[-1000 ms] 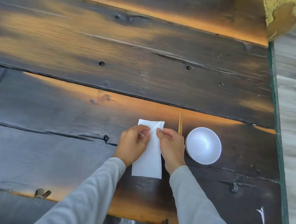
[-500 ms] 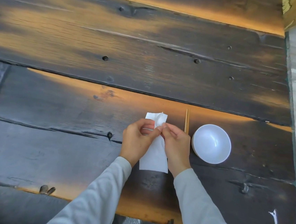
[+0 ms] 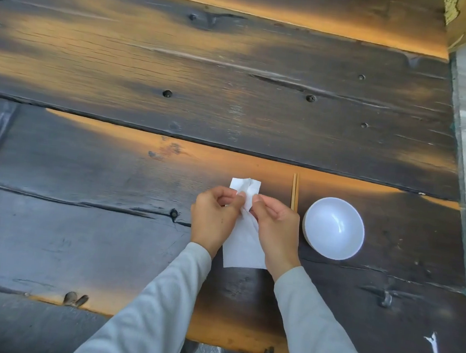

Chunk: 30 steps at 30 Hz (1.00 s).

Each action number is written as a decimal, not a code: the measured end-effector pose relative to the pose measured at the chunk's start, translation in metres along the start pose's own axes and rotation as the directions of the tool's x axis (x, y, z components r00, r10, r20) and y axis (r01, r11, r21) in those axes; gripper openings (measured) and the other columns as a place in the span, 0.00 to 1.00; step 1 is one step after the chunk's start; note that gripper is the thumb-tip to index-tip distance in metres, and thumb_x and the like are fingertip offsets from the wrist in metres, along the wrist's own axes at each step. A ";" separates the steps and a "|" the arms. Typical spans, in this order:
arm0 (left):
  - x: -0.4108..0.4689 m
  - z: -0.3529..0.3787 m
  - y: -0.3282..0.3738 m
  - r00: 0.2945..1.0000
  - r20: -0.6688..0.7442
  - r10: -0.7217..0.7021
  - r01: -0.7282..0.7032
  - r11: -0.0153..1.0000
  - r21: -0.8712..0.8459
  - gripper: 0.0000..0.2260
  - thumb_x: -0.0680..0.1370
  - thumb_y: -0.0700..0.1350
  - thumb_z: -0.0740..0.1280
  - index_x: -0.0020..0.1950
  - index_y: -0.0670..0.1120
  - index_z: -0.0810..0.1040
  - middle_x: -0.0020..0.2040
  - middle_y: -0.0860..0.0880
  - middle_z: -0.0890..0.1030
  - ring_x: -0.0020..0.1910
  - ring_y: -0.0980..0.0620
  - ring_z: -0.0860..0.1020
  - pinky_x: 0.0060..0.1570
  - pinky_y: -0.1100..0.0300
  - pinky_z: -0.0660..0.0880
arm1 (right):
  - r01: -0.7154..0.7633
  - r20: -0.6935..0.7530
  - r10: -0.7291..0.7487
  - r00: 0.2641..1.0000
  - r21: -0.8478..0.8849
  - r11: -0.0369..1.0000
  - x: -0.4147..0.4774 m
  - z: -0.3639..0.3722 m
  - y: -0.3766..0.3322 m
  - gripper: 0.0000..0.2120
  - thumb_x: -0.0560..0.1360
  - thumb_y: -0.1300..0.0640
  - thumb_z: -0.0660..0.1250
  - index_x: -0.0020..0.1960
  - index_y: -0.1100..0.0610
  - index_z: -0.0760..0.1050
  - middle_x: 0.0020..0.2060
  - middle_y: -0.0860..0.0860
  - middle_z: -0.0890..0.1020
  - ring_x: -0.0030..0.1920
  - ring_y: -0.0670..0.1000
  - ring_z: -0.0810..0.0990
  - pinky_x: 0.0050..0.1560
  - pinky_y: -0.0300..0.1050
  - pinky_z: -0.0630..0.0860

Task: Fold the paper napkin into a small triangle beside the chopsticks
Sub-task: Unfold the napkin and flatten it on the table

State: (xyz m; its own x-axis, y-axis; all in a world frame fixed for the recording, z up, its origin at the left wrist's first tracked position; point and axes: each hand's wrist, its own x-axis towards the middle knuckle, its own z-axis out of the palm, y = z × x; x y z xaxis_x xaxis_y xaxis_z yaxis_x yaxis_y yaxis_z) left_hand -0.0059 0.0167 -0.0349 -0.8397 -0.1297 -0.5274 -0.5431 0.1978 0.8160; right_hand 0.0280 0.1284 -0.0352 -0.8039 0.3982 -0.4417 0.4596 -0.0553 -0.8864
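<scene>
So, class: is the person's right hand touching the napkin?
Touching. The head view shows the right hand pinching the napkin between thumb and forefinger near its top.

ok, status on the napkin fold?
Left hand and right hand both pinch napkin near its far end. No triangle yet. Chopsticks just right, apart.

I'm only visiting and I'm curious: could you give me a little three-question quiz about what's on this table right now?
1. True or false: the chopsticks lie between the napkin and the bowl.
2. What do the left hand and right hand both pinch? A) napkin B) chopsticks C) bowl
3. Fill in: the napkin is a long strip, not yet a ____.
Key: 1 true; 2 A; 3 triangle.
</scene>
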 end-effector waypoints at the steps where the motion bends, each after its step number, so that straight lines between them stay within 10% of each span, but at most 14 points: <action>1: 0.001 -0.002 0.000 1.000 -0.004 -0.006 0.006 1.000 -0.006 0.06 0.75 0.49 0.75 0.39 0.49 0.84 0.36 0.50 0.86 0.40 0.48 0.86 0.51 0.46 0.83 | -0.009 0.001 0.009 1.000 -0.006 1.000 0.001 0.001 0.000 0.06 0.79 0.51 0.68 0.46 0.43 0.83 0.40 0.37 0.86 0.44 0.40 0.85 0.42 0.36 0.81; 9: 0.011 -0.030 0.004 0.993 -0.005 -0.118 0.117 0.986 -0.118 0.06 0.77 0.44 0.73 0.42 0.43 0.83 0.34 0.49 0.85 0.33 0.52 0.83 0.40 0.56 0.82 | -0.045 -0.015 0.044 0.999 -0.084 0.995 0.006 -0.002 -0.005 0.10 0.79 0.51 0.69 0.40 0.42 0.81 0.36 0.33 0.84 0.42 0.35 0.82 0.34 0.28 0.75; 20: 0.028 -0.085 0.006 0.976 0.137 -0.168 0.173 0.984 -0.030 0.11 0.79 0.40 0.71 0.52 0.31 0.80 0.48 0.36 0.86 0.44 0.43 0.84 0.43 0.57 0.84 | -0.130 -0.086 0.117 0.989 -0.169 0.977 0.021 -0.010 -0.001 0.07 0.77 0.50 0.70 0.40 0.42 0.81 0.38 0.33 0.84 0.45 0.45 0.84 0.48 0.42 0.81; 27: 0.044 -0.100 0.000 0.994 0.048 -0.099 0.087 0.974 0.211 0.05 0.76 0.47 0.73 0.46 0.46 0.84 0.44 0.45 0.87 0.46 0.43 0.85 0.52 0.46 0.83 | -0.128 -0.133 0.100 0.986 -0.223 0.966 0.023 -0.010 0.001 0.07 0.78 0.50 0.69 0.41 0.42 0.80 0.41 0.37 0.84 0.47 0.44 0.82 0.52 0.45 0.80; 30: 0.042 -0.098 -0.004 0.991 -0.026 0.132 -0.105 0.876 0.470 0.12 0.76 0.50 0.71 0.58 0.50 0.81 0.52 0.50 0.83 0.52 0.48 0.79 0.55 0.55 0.75 | -0.074 -0.129 0.035 0.991 -0.310 0.948 0.016 -0.008 -0.002 0.03 0.79 0.50 0.68 0.47 0.41 0.78 0.44 0.37 0.82 0.48 0.43 0.81 0.52 0.45 0.80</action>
State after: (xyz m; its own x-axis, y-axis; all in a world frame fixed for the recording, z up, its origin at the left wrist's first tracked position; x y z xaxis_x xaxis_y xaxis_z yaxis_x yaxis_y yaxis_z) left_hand -0.0391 -0.0849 -0.0371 -0.9038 -0.1274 -0.4086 -0.3887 0.6440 0.6589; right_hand 0.0176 0.1422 -0.0397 -0.7317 0.5109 -0.4512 0.6124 0.2021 -0.7643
